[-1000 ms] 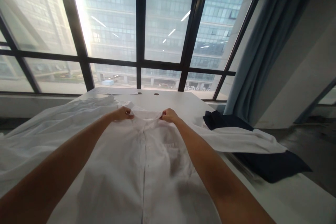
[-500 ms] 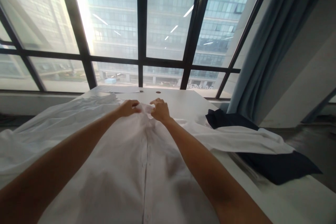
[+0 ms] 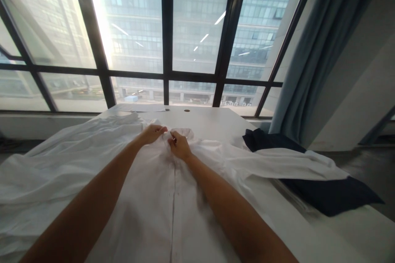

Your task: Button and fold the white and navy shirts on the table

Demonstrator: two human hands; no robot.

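Observation:
A white button-up shirt (image 3: pixel 160 197) lies spread front-up on a white table (image 3: pixel 210 123), its button placket running toward me. My left hand (image 3: pixel 152 133) pinches the collar fabric at the neck opening. My right hand (image 3: pixel 179 146) is closed on the shirt front just below the collar, close beside the left hand. The shirt's right sleeve (image 3: pixel 277 163) stretches out across the table to the right.
A dark navy garment (image 3: pixel 324 193) lies at the table's right edge, partly under the white sleeve. More white cloth (image 3: pixel 61 160) is bunched on the left. Large windows (image 3: pixel 197 28) and a blue curtain (image 3: pixel 311 49) stand behind the table.
Both hands came together from the collar's two ends to its middle. The right hand moved left and down onto the top of the placket.

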